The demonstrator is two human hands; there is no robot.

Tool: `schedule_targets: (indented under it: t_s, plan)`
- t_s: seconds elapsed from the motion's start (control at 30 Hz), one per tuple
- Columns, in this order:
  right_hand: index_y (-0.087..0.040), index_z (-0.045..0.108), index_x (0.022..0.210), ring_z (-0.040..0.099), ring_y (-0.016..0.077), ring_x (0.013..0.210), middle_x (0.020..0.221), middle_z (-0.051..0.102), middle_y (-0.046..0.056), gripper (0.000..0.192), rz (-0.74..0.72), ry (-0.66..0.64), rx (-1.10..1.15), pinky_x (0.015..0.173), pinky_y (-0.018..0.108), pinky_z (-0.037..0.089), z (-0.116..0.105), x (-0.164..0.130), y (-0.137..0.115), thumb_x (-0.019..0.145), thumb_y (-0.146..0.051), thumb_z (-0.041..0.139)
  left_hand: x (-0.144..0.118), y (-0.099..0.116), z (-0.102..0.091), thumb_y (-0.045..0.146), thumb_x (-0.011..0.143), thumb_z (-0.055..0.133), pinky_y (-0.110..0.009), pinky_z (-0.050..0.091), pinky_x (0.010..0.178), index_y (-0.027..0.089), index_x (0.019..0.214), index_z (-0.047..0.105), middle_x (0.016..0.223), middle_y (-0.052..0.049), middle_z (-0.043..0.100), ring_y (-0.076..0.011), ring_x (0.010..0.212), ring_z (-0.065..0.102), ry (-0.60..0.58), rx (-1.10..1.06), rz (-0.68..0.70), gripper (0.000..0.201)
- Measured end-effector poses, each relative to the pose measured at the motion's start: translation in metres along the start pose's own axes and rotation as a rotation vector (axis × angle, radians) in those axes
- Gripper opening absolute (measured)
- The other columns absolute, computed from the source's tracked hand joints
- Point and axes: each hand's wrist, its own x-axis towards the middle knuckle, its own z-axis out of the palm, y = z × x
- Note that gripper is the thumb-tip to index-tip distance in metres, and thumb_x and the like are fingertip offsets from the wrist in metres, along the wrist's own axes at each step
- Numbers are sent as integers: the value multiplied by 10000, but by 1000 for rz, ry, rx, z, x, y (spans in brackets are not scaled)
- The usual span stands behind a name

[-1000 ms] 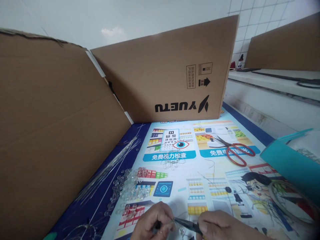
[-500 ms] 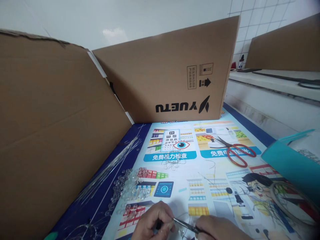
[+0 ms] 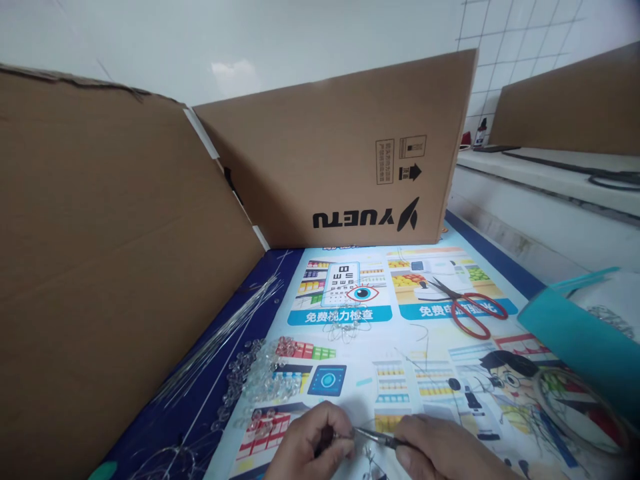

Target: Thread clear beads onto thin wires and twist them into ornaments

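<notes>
Since a second ago the hands have barely shifted. Right hand (image 3: pixel 445 453) stays clamped on the pliers (image 3: pixel 377 437), whose tip meets the left hand (image 3: pixel 307 447), pinched on what looks like a small wire piece. Clear beads (image 3: pixel 260 377) lie nearby.

both hands (image 3: pixel 380 447) pinch, seemingly, thin pliers (image 3: pixel 375 437).

2 cardboard panels (image 3: pixel 340 153) are stood behind and left of the printed mat (image 3: pixel 400 347). On it, beads (image 3: pixel 260 377) are heaped left, scissors (image 3: pixel 470 307) laid right, wires (image 3: pixel 225 333) between beads and left panel.
</notes>
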Motion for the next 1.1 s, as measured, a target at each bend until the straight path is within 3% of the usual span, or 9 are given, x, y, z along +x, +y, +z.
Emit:
schedule_targets:
  t_s: [0.17,0.3,0.43,0.57,0.7,0.87,1.0,1.1]
  plan:
    - [-204,600,940,571,197,809,861,640,68,289,3,76,-107,701,262,396,-3,4,13,866,-349,360,10,21,1,423,800,560,-197,357,515,151,824,567,700,-16,583,-97,554,453,-104,-67,-118,273]
    - [-202,575,834,577,189,765,805,630,54,288,18,143,-189,661,261,382,-7,9,22,879,-351,331,31,35,1,439,842,471,-213,396,525,148,785,589,734,-31,607,-129,599,516,-120,65,-130,319]
    - [-209,575,823,589,195,769,813,636,52,290,31,153,-227,643,266,374,-19,8,23,882,-345,326,57,38,3,398,871,420,-222,395,600,172,737,577,664,4,608,-143,639,547,-48,310,-50,307]
    - [-201,594,845,586,222,790,844,637,76,302,35,153,-314,653,298,386,-38,-4,16,876,-351,333,73,36,7,362,880,393,-213,383,571,184,760,538,673,15,599,-134,605,541,-15,359,-8,259]
    - [-184,617,881,563,270,870,923,625,113,238,-15,90,-468,715,360,406,-49,-15,8,825,-313,424,77,34,7,334,849,447,-228,380,614,178,658,527,667,4,559,-150,662,525,-6,407,56,259]
    - [-185,613,936,566,304,873,983,618,119,268,-145,-10,-704,693,380,433,-43,-11,18,670,-214,597,80,30,3,252,801,508,-238,380,658,173,639,546,697,-1,553,-156,704,526,-3,421,84,184]
    - [-215,607,890,586,277,807,892,631,81,216,-280,89,-844,619,337,432,-29,-4,41,677,-188,588,80,25,0,228,808,493,-211,374,580,181,819,566,654,23,549,-139,640,521,12,394,44,88]
    - [-228,610,829,591,243,741,816,633,46,137,-315,162,-904,593,315,417,-24,-5,52,705,-177,578,77,24,-1,211,806,495,-204,386,601,186,834,553,682,22,567,-137,667,535,16,382,47,70]
